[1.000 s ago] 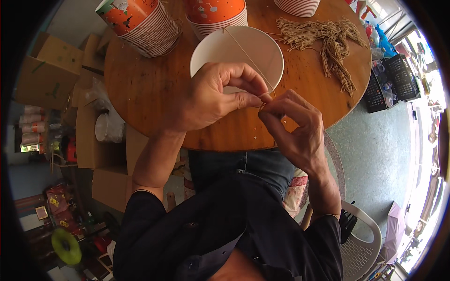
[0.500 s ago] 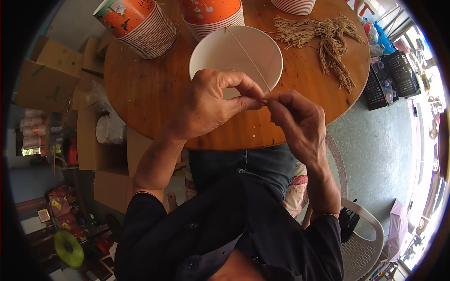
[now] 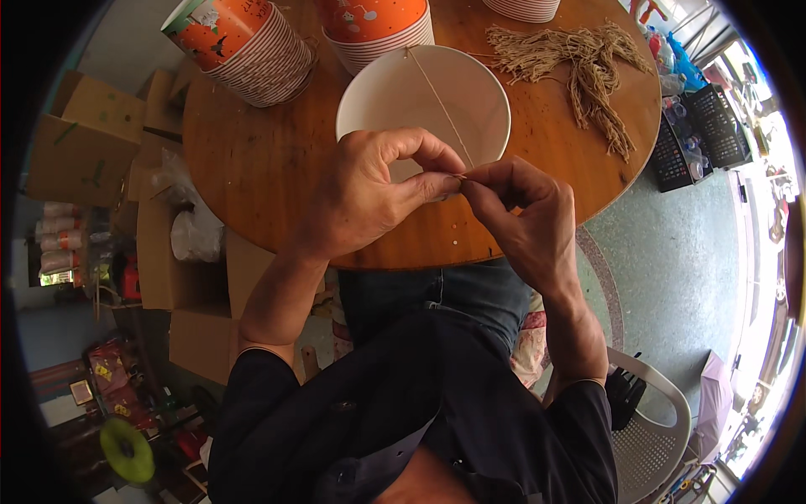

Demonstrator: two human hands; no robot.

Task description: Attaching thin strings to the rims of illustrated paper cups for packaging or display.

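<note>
A white paper bucket (image 3: 382, 92) stands on the round wooden table in front of me, its open mouth toward me. A thin twine string (image 3: 438, 99) runs from its far rim across the opening to the near rim, where my fingers are. My left hand (image 3: 378, 189) pinches the string's end between thumb and forefinger over the near rim. Close against it, my right hand (image 3: 529, 214) pinches the same string with thumb and forefinger. The fingertips nearly meet and hide the string's end and part of the near rim.
On the wooden table (image 3: 588, 181), a stack of orange-printed buckets (image 3: 260, 63) leans at the far left. Another orange bucket stack (image 3: 378, 29) stands behind the white one. A bundle of loose twine (image 3: 579, 63) lies at right. Cardboard boxes (image 3: 92, 151) flank the table's left; a grey chair (image 3: 659, 445) is lower right.
Both hands have shifted slightly left together, still pinching the string. The right fingertips have come a little closer over the left ones.
</note>
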